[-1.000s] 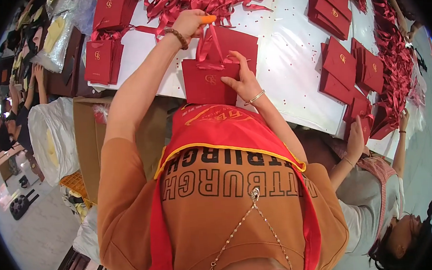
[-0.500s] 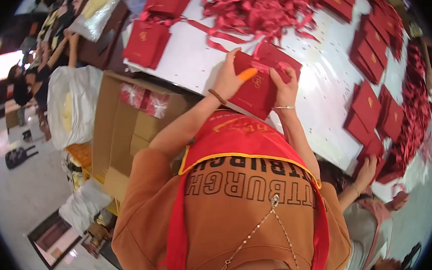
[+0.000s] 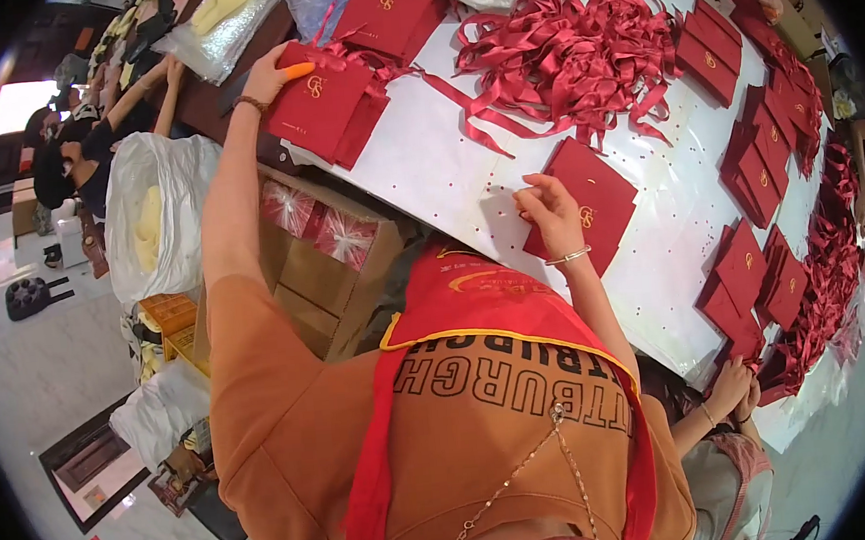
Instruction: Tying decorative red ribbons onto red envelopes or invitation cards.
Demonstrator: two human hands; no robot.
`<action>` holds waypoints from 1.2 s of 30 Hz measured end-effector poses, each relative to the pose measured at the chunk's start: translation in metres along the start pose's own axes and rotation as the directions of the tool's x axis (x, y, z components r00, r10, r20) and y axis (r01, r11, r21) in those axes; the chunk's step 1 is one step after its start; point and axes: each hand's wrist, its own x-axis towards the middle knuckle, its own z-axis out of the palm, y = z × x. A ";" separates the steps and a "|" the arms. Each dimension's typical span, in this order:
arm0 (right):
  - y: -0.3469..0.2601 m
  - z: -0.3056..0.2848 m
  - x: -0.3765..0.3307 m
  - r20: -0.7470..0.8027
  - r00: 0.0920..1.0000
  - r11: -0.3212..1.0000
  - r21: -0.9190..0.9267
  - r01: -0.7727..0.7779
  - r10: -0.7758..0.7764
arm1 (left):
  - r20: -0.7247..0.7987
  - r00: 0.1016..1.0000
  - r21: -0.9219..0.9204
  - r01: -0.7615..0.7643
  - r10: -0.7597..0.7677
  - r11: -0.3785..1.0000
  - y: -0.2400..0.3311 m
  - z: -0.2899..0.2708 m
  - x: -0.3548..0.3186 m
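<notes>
At the table's left end, my left hand, an orange cover on one finger, grips the top edge of a flat red gift bag with gold print. That bag lies over other red bags, a red ribbon at its top. My right hand wears a bangle and hovers over the near edge of the table, fingers loosely bent and apart, with nothing in them. Beneath and beside it lie more red gift bags, partly covered by the hand. Beyond is a tangled heap of red ribbons.
More red bags and ribbons line the white table's right side. An open cardboard box stands below its left edge, near a white plastic sack. Another person's hands work at the lower right corner.
My left hand has carried a red bag from in front of me to the pile at the left. The right hand has let go of it and stays over the remaining bags.
</notes>
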 end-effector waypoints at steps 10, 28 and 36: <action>-0.010 -0.076 0.008 -0.422 0.868 0.951 -0.269 0.154 -0.260 | -0.051 0.979 -0.106 0.192 -0.198 0.976 -0.079 0.038 0.010; 0.001 -0.008 0.024 -0.171 0.977 0.970 -0.228 0.083 -0.124 | -0.301 0.952 -0.657 -0.253 0.060 0.710 -0.013 -0.029 0.022; 0.017 -0.018 0.014 -0.249 0.959 0.973 -0.217 0.083 -0.137 | 0.000 0.987 -0.179 0.157 -0.159 0.971 -0.071 0.009 0.024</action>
